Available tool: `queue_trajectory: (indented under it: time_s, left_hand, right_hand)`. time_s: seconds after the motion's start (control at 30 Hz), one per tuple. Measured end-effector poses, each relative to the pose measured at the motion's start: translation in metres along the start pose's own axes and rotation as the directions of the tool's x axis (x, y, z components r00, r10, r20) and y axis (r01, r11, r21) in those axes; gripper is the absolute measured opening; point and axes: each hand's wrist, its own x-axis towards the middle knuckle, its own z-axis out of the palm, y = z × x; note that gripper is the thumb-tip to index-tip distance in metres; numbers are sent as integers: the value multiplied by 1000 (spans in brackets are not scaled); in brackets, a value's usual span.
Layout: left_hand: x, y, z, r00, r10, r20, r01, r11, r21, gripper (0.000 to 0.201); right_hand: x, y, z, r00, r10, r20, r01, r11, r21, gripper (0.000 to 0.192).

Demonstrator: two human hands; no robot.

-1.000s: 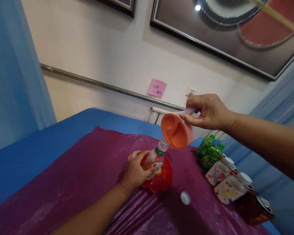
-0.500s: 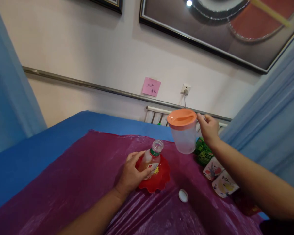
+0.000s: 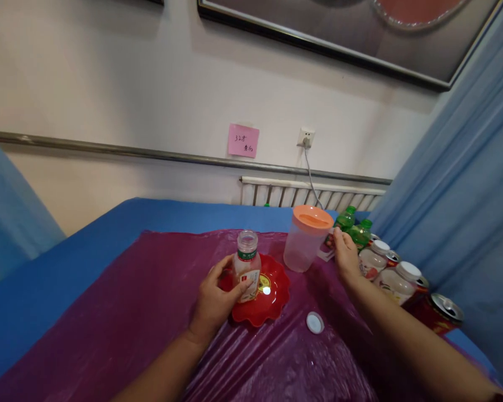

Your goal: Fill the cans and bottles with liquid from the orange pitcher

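My left hand (image 3: 216, 296) is wrapped round an uncapped clear plastic bottle (image 3: 248, 276) with a green band at its neck. The bottle is upright over a red scalloped dish (image 3: 275, 296); whether its base touches the dish is hidden. On the right, a translucent pitcher (image 3: 302, 248) with an orange lid (image 3: 312, 216) is at or just above the table covering, its handle towards my right hand (image 3: 346, 252). The fingers of that hand are closed at the handle. A white bottle cap (image 3: 314, 322) lies in front of the dish.
Purple plastic sheeting (image 3: 151, 312) covers much of the blue table (image 3: 159, 209). Along the right side stand green bottles (image 3: 361, 233), white-lidded jars (image 3: 399, 282) and drink cans (image 3: 438, 312). Behind are a radiator (image 3: 285, 192) and a wall; a blue curtain (image 3: 478, 212) hangs at right.
My right hand has lowered the pitcher towards the table covering. The bottle has become more upright in my left hand. The camera view has shifted and levelled.
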Motion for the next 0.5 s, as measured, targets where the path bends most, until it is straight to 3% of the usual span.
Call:
queue_trajectory:
  time_s: [0.13, 0.23, 0.3, 0.37, 0.4, 0.5]
  left_hand:
    - [2, 1, 1, 1000, -11, -13, 11, 1000, -13, 73]
    - [1, 5, 2, 1000, -12, -11, 12, 1000, -15, 73]
    - [0, 8, 3, 1000, -9, -10, 9, 1000, 7, 74]
    - [-1, 10, 3, 1000, -3, -4, 3, 999, 43, 74]
    - [-1, 10, 3, 1000, 4, 2, -4, 998, 59, 74]
    - [-2, 9, 3, 999, 35, 19, -37, 996, 87, 73]
  right_hand:
    - [-32, -6, -27, 998, -60, -9, 60, 996, -64, 58]
    - [-79, -15, -52, 962, -79, 260, 113, 986, -120, 37]
    - [-108, -18, -66, 841, -33, 540, 205, 943, -262, 25]
    - [-129, -18, -75, 715, 69, 695, 311, 860, -405, 27]
    - [-136, -16, -78, 676, 111, 728, 350, 821, -450, 31]
    - [-142, -8, -81, 631, 137, 763, 395, 790, -469, 34]
